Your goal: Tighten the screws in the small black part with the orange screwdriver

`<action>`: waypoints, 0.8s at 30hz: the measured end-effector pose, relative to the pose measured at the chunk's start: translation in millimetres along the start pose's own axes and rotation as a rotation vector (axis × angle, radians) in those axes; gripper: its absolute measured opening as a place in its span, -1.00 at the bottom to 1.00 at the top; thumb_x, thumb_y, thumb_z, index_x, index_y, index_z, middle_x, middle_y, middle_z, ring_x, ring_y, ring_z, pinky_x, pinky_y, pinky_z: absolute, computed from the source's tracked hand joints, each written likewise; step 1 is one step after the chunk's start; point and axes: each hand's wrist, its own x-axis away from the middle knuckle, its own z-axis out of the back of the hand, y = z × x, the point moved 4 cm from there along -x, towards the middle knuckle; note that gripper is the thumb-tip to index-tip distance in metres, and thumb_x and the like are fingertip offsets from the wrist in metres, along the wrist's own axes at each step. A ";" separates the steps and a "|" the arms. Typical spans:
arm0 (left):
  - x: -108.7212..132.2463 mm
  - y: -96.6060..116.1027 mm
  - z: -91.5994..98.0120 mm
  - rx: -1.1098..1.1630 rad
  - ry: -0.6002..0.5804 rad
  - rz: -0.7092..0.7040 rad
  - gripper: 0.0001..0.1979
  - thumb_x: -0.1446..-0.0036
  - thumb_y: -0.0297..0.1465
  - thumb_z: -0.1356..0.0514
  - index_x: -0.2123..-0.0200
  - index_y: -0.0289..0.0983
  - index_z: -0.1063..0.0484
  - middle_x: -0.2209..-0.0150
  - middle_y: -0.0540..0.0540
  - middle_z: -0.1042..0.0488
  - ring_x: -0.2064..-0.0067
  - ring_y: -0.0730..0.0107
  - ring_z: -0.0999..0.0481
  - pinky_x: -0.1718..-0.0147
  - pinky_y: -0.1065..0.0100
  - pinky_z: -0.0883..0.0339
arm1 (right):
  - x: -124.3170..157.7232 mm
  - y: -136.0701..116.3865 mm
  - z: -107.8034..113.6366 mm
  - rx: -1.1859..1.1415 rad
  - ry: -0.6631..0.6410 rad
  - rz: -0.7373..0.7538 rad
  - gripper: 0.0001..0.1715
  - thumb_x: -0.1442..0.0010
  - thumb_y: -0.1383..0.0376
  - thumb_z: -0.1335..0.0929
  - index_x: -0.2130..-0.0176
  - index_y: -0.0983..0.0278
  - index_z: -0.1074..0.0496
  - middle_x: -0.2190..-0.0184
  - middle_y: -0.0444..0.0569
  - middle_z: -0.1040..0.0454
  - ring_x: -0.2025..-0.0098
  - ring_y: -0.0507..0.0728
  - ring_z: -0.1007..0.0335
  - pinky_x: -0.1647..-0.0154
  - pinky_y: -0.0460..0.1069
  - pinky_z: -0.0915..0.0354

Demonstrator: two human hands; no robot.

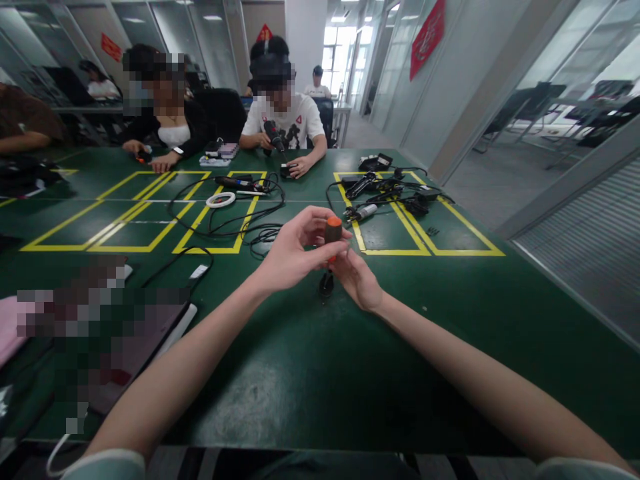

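Note:
A screwdriver (333, 231) with a black and orange handle stands roughly upright in front of me, handle end up. My left hand (295, 250) is closed around the handle, thumb across its near side. Lower down, my right hand (361, 283) closes against the screwdriver from the right, its fingertips partly hidden behind my left thumb and the handle. Just under the handle shows a small black piece (326, 285); I cannot tell whether it is held or rests on the table. The screwdriver's tip is not clearly visible.
Yellow tape frames mark the green table (280, 373). Black cables and adapters (373, 190) lie ahead right; a white ring (221, 199) and looped cable (260, 233) lie ahead left. A dark pouch (135, 347) is at left. Across sits a person (295, 120) with a power drill (273, 135).

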 end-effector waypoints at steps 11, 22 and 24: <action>-14.9 -7.8 -13.5 0.178 -0.083 0.144 -0.58 -0.19 -0.32 -0.32 0.06 -0.16 -0.12 0.39 0.15 -0.33 0.45 0.59 -0.32 0.42 0.48 -0.22 | 28.0 15.3 16.4 0.680 -0.158 -0.020 -0.71 -0.24 0.27 -0.44 0.03 0.26 -0.52 0.02 0.12 -0.62 -0.04 0.26 -0.55 -0.19 0.25 -0.37; -14.9 4.3 -16.8 0.267 -0.141 0.248 -0.73 -0.32 -0.18 -0.13 0.23 -0.29 -0.37 0.26 -0.08 -0.52 0.20 0.34 -0.55 0.08 0.27 -0.42 | 31.0 14.1 19.7 0.820 -0.155 0.088 -0.79 -0.27 0.27 -0.42 0.08 0.24 -0.52 0.09 0.11 -0.61 0.03 0.27 -0.52 -0.07 0.22 -0.41; -15.1 4.1 -17.5 0.316 -0.138 0.250 -0.79 -0.27 -0.24 -0.20 0.25 -0.27 -0.30 0.16 -0.13 -0.57 0.12 0.29 -0.59 0.02 0.21 -0.43 | 31.3 14.0 20.6 0.828 -0.156 0.087 -0.79 -0.26 0.27 -0.43 0.08 0.23 -0.52 0.10 0.10 -0.60 0.05 0.27 -0.52 -0.06 0.22 -0.42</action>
